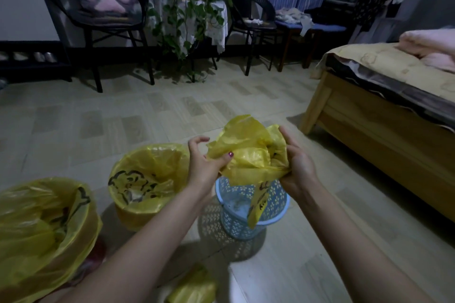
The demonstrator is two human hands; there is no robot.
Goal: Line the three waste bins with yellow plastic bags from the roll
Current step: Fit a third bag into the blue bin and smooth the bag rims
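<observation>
I hold a crumpled yellow plastic bag [248,152] above a light blue perforated bin [246,219] on the floor. My left hand [204,167] pinches the bag's left edge with the thumb; its other fingers are curled and free. My right hand [298,162] grips the bag's right side. A strip of the bag hangs down into the blue bin. Two other bins stand to the left, each with a yellow bag over its rim: the middle one [147,179] and the near-left one [44,233]. The yellow bag roll [194,288] lies on the floor near me.
A wooden bed [384,115] stands on the right. Two dark chairs [103,19] and a potted plant on a small table [189,7] line the far wall. Open tiled floor [123,120] lies beyond the bins.
</observation>
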